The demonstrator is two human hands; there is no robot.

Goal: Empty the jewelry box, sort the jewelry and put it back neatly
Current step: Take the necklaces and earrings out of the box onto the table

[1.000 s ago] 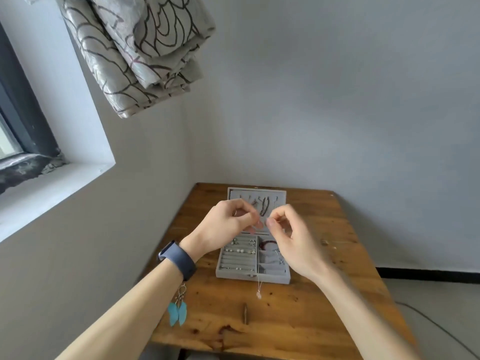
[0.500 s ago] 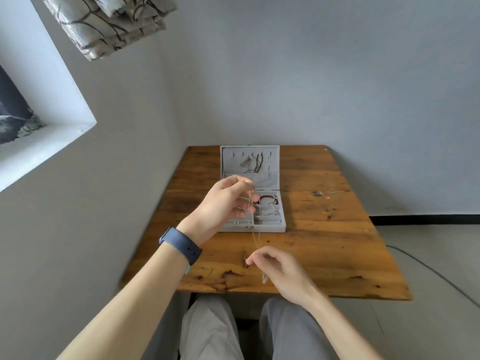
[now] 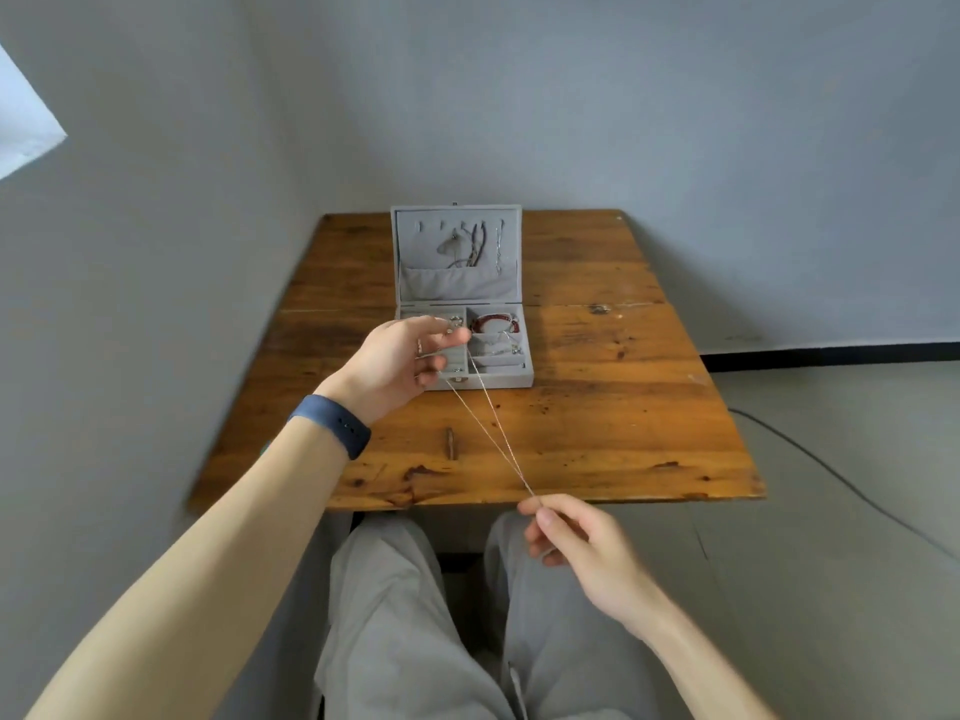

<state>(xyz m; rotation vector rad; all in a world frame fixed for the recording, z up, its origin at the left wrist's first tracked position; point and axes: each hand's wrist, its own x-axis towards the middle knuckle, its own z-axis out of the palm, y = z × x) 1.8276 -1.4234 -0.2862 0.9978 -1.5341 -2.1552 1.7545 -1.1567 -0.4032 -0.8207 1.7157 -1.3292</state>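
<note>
Between my 2 grips a thin silver necklace (image 3: 493, 431) runs taut, its 2 strands meeting at a single point low on the right and spreading slightly as they climb to the left. My left grip (image 3: 400, 356) hovers over the near-left part of the jewelry box (image 3: 493, 381). Its thumb and forefinger are closed to a pinch on the chain's upper end, and the other fingers curl loosely underneath. My right grip (image 3: 576, 543) sits lower, past the front edge of the desk (image 3: 597, 407) and above my lap. It pinches the chain's other end between thumb and forefinger. The remaining fingers fold in, and I cannot tell whether a pendant hides inside them.

I judge this to be the emptying step: 1 necklace is out and drawn straight. Next it needs laying on bare desk with gentle tension and uncrossed strands, since so fine a chain would kink or knot easily.

Beyond my grips the box lies open. Several pieces hang inside its lid (image 3: 452, 288), and a red bracelet (image 3: 493, 322) rests in the far-right compartment, so most of the emptying remains. A small dark object (image 3: 450, 443) lies on the desk in front of the box.
</note>
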